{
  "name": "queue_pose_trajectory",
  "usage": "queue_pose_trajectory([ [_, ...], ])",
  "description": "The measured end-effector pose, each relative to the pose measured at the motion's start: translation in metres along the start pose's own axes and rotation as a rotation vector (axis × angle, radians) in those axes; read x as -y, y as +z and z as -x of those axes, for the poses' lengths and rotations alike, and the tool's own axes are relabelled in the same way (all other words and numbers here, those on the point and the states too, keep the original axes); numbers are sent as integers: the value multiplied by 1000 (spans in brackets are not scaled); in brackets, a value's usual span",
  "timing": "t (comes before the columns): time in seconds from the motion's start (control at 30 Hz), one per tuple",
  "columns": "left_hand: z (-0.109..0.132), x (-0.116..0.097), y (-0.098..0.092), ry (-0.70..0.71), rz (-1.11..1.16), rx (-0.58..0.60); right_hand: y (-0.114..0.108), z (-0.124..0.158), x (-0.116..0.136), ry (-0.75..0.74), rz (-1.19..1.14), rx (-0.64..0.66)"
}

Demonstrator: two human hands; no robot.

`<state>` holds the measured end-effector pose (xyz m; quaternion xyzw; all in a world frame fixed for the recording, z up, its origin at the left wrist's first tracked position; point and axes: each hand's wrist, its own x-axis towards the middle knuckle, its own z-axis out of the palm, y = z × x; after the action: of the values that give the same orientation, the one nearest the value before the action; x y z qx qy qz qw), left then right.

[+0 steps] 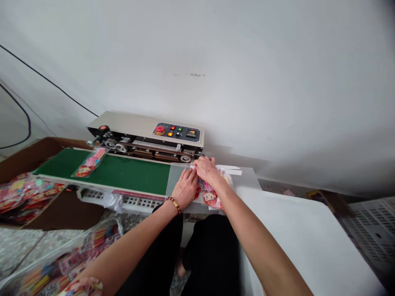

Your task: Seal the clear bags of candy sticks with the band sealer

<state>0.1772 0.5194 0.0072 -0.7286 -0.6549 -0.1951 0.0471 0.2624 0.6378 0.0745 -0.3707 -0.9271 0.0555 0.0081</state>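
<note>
A clear packet with a red cartoon figure point(210, 196) lies on the grey infeed plate point(173, 176) of a band sealing machine point(148, 133). My left hand point(185, 188) lies flat on the packet's left part, fingers stretched toward the sealer's roller. My right hand point(207, 169) presses its closed fingers on the packet's top edge beside the roller. A second, similar packet point(89, 162) rides on the green conveyor belt point(129, 174) near the left end.
A brown cardboard box point(27, 156) at the left holds several sealed packets point(24, 193). A clear bag of colourful items point(70, 255) sits at the lower left. A white table surface point(302, 238) stretches to the right, with a white crate point(376, 226) beyond. A white wall stands behind.
</note>
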Motion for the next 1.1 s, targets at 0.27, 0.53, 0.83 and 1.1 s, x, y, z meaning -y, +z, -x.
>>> queue_pose_trajectory([
  [0.27,3,2,6,19,-4,-26,-1,-4,-10,44,-25,24],
  [0.53,3,0,3,8,-8,-2,1,0,-6,93,-59,13],
  [0.83,-4,3,-5,2,-12,-3,-4,10,-6,142,-78,-55],
  [1.1,0,32,-10,-47,-6,22,-8,94,-52,12,13,-65],
])
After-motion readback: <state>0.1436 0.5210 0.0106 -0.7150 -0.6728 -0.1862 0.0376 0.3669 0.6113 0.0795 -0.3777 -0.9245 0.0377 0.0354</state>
